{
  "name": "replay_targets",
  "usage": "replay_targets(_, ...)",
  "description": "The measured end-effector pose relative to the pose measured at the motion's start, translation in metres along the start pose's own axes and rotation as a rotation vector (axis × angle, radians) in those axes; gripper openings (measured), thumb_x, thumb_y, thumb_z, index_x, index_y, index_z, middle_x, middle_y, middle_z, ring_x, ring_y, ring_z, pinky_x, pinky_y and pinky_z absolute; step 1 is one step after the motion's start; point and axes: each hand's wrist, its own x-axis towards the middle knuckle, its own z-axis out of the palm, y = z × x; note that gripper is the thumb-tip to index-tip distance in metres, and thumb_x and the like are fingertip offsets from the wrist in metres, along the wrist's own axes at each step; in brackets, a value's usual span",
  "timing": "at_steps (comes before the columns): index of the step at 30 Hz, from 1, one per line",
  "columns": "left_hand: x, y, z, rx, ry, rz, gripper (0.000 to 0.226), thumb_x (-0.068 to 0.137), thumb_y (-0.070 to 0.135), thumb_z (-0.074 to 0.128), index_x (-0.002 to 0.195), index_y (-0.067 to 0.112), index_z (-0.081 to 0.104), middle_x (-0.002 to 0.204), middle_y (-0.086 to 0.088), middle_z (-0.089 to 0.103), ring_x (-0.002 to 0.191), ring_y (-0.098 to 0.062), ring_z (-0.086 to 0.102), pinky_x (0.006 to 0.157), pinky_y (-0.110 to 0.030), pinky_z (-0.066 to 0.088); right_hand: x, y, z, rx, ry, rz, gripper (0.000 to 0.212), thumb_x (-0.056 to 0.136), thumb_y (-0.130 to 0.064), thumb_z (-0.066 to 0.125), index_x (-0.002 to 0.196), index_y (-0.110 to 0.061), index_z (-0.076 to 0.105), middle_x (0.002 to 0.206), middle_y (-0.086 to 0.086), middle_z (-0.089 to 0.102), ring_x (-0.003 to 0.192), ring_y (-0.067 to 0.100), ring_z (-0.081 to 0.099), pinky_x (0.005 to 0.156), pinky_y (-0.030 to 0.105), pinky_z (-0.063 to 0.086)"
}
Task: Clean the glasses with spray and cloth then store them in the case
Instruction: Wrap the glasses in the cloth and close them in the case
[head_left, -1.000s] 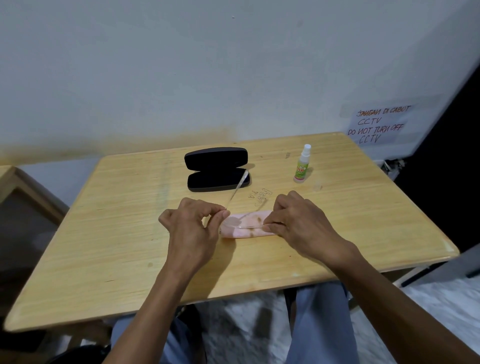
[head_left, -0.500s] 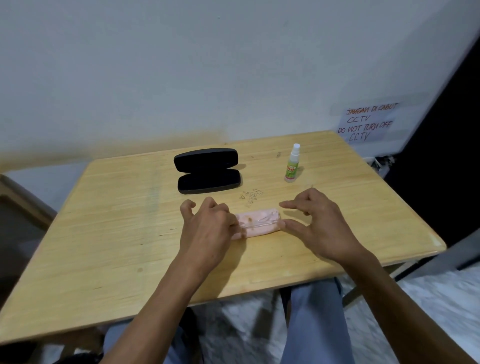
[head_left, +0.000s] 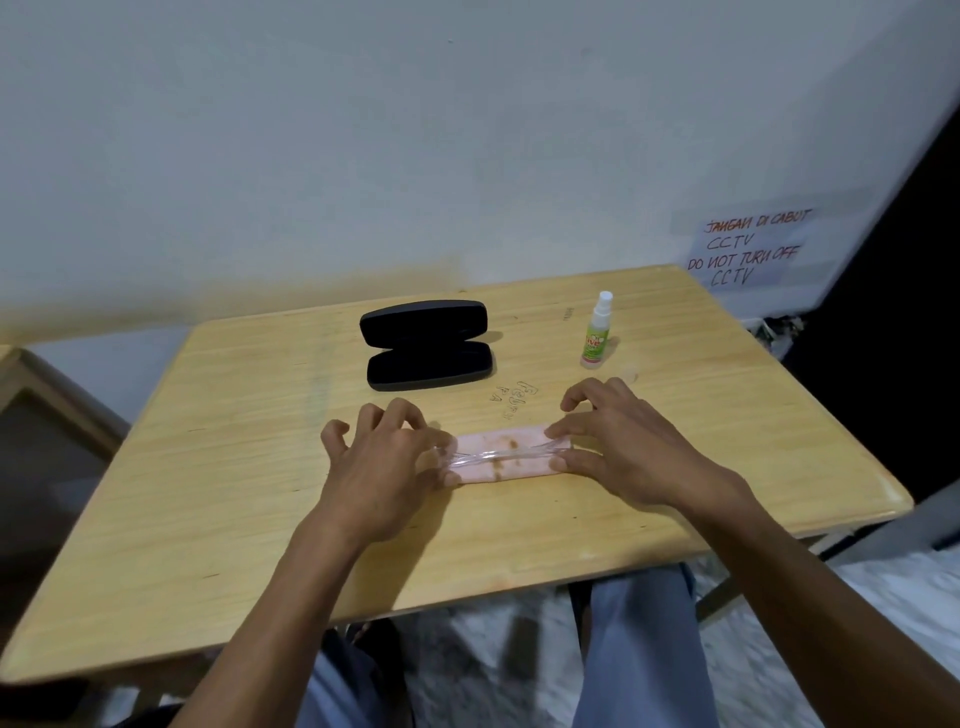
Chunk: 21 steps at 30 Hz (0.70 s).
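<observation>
Clear-framed glasses (head_left: 496, 458) lie folded on a folded pink cloth (head_left: 519, 440) with brown stains, at the middle of the wooden table (head_left: 234, 467). My left hand (head_left: 379, 467) has its fingers curled over the left end of the frame. My right hand (head_left: 634, 447) pinches the right end between thumb and forefinger. A black glasses case (head_left: 426, 345) lies open behind the cloth, with nothing in it. The small green-labelled spray bottle (head_left: 595, 338) stands upright at the back right.
A small clear cap (head_left: 629, 371) lies beside the spray bottle. Handwriting marks the tabletop between case and cloth. A paper notice (head_left: 748, 249) hangs on the wall at the right. Another wooden piece (head_left: 47, 415) stands left of the table. My knees show below the front edge.
A temple arm that stuck up a second ago is now folded flat. Both hands have shifted to the two ends of the glasses on the cloth.
</observation>
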Motion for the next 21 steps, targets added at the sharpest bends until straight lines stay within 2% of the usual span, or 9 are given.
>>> replay_targets(8, -0.001, -0.005, 0.007, -0.078, 0.123, 0.004, 0.027, 0.082, 0.059, 0.063, 0.103, 0.045, 0.072, 0.112, 0.018, 0.044, 0.113, -0.011, 0.036, 0.098, -0.041, 0.015, -0.003, 0.005, 0.009, 0.146, 0.129, -0.051, 0.023, 0.085, -0.045, 0.072, 0.095, -0.026, 0.075, 0.101, -0.016, 0.053, 0.094, 0.007, 0.044, 0.077, 0.035, 0.048)
replay_targets(16, -0.004, -0.006, 0.011, -0.119, 0.141, -0.027, 0.025, 0.081, 0.059, 0.062, 0.099, 0.045, 0.073, 0.106, 0.021, 0.044, 0.108, -0.004, 0.033, 0.098, -0.041, 0.015, -0.003, 0.01, 0.013, 0.182, 0.137, -0.073, 0.022, 0.086, -0.043, 0.073, 0.099, -0.025, 0.074, 0.102, -0.019, 0.053, 0.097, 0.006, 0.047, 0.077, 0.039, 0.051)
replay_targets(21, -0.005, -0.005, 0.012, -0.123, 0.141, -0.03, 0.025, 0.082, 0.059, 0.061, 0.099, 0.045, 0.073, 0.106, 0.02, 0.045, 0.111, -0.007, 0.037, 0.098, -0.04, 0.015, -0.004, 0.013, 0.013, 0.177, 0.132, -0.089, 0.021, 0.088, -0.043, 0.07, 0.099, -0.024, 0.072, 0.1, -0.019, 0.054, 0.096, 0.006, 0.048, 0.075, 0.04, 0.051)
